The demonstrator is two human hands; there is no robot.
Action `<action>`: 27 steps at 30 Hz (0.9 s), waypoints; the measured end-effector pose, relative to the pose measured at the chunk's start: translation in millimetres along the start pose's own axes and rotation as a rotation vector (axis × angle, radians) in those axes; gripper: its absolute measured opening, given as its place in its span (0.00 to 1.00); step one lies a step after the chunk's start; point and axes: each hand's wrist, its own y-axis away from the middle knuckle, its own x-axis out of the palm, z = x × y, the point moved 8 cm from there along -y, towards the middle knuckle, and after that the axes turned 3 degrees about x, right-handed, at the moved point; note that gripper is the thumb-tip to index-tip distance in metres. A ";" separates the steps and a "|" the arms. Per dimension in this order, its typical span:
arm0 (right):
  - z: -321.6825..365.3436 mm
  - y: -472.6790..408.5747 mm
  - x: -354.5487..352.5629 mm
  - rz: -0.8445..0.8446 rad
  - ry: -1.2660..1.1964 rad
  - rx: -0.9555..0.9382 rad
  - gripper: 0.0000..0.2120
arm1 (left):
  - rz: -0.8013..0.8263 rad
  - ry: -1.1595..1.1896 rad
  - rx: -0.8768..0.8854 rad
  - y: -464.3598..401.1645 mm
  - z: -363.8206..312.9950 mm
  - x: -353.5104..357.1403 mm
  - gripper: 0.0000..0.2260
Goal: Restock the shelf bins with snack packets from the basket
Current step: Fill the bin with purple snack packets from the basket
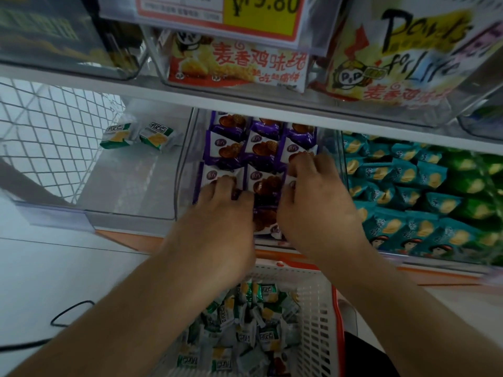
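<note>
Rows of purple-and-white snack packets (261, 148) fill the clear middle shelf bin (187, 148). My left hand (223, 210) lies on the front-left packets, fingers spread flat and pressing down. To its right, my right hand (313, 200) presses the front-right packets, fingertips reaching the second row. Below both forearms stands a white basket (315, 308) with an orange rim, holding several green-and-white packets (245, 322). Two more green-and-white packets (136, 136) lie at the back of the clear left bin (130, 191).
The right bin holds several teal and green chip packets (408, 191). An upper shelf (245, 96) with large snack bags and a yellow price tag overhangs the bins. A white wire mesh panel (51, 140) is at far left. A black cable (68, 317) lies on the white floor.
</note>
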 end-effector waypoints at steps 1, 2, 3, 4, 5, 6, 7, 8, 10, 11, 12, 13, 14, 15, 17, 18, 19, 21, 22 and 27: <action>-3.9 0.6 2.0 0.053 0.049 0.046 0.19 | 0.017 0.027 0.021 0.8 -2.4 5.5 0.27; -5.8 3.2 7.1 0.132 0.100 0.079 0.22 | 0.041 0.024 0.036 1.9 -3.6 12.4 0.28; -5.3 7.1 13.2 0.213 0.153 0.087 0.25 | 0.064 0.005 0.044 3.1 -4.3 18.9 0.31; -3.1 10.3 18.4 0.274 0.202 0.068 0.27 | 0.083 -0.013 0.046 3.9 -3.7 24.5 0.34; -1.3 12.5 21.2 0.311 0.231 0.048 0.28 | 0.100 -0.024 0.042 3.5 -2.5 28.8 0.35; -0.8 12.2 21.0 0.325 0.224 0.045 0.28 | 0.113 -0.024 0.033 2.2 -0.3 32.5 0.35; -1.8 10.2 18.4 0.323 0.196 0.055 0.27 | 0.128 -0.023 0.027 0.4 2.2 35.8 0.34; -3.7 7.7 15.3 0.307 0.158 0.059 0.26 | 0.143 -0.025 0.023 -0.6 3.1 36.8 0.33; -4.7 5.3 6.3 0.259 0.106 0.061 0.24 | 0.146 -0.026 0.030 -2.2 3.2 34.3 0.33; -4.0 5.2 1.3 0.231 0.099 0.051 0.23 | 0.128 -0.012 0.035 -2.5 3.8 32.4 0.33; -1.6 7.0 -5.5 0.198 0.078 0.031 0.21 | 0.093 0.011 0.042 -1.4 3.9 29.5 0.32; 0.7 8.5 -12.8 0.171 0.044 0.020 0.19 | 0.036 0.029 0.052 0.1 3.0 23.1 0.31; 1.2 10.0 -19.2 0.169 -0.005 0.031 0.17 | -0.030 0.035 0.065 1.5 1.7 15.8 0.30; -1.4 13.8 -21.3 0.221 -0.065 0.071 0.15 | -0.098 0.049 0.077 4.5 -0.3 8.3 0.27; -5.8 25.0 -12.0 0.442 -0.182 0.151 0.15 | -0.196 0.141 0.097 12.2 -4.0 -1.9 0.18; -7.9 37.0 -2.3 0.576 -0.197 0.180 0.15 | -0.200 0.201 0.091 18.8 -5.6 -3.3 0.13; -12.2 51.3 9.4 0.707 -0.150 0.189 0.14 | -0.173 0.237 0.082 25.2 -6.9 -1.1 0.08; -21.8 80.0 28.8 0.876 0.099 0.110 0.09 | -0.066 0.205 0.078 40.4 -10.9 10.5 0.04; -26.9 90.0 35.4 0.898 0.229 0.052 0.07 | -0.026 0.160 0.085 46.3 -12.4 17.6 0.03; -22.7 78.7 12.1 0.473 0.002 0.087 0.08 | -0.196 0.272 0.065 49.2 -7.9 13.4 0.10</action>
